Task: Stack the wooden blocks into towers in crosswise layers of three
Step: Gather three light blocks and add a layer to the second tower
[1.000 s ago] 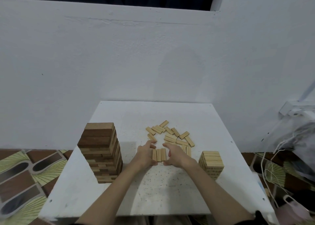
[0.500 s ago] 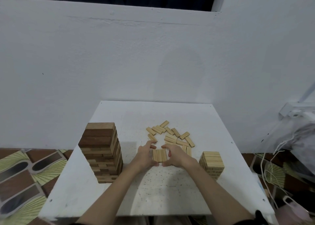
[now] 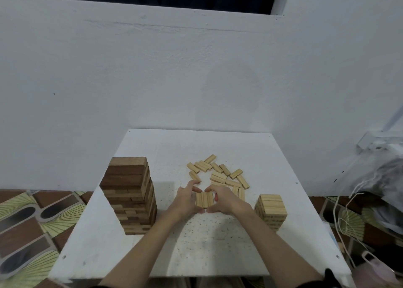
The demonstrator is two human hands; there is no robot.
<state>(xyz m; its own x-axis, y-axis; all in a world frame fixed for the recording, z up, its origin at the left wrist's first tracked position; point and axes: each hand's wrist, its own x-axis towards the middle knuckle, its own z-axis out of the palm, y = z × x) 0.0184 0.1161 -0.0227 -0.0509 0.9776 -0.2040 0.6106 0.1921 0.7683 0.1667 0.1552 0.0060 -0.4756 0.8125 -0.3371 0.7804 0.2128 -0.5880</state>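
Three pale wooden blocks (image 3: 204, 199) lying flat, side by side, mid-table (image 3: 152, 148). Clasped between left hand (image 3: 185, 198) and right hand (image 3: 225, 200), fingers curled round them. Behind, loose pale blocks (image 3: 218, 172) scattered.

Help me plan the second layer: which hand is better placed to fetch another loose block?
Probably the right hand. The pile of loose pale wooden blocks lies just beyond and beside it; the left hand sits farther away, both gripping the pale three-block row.

Hands (image 3: 185, 200) cupping three blocks (image 3: 204, 199)
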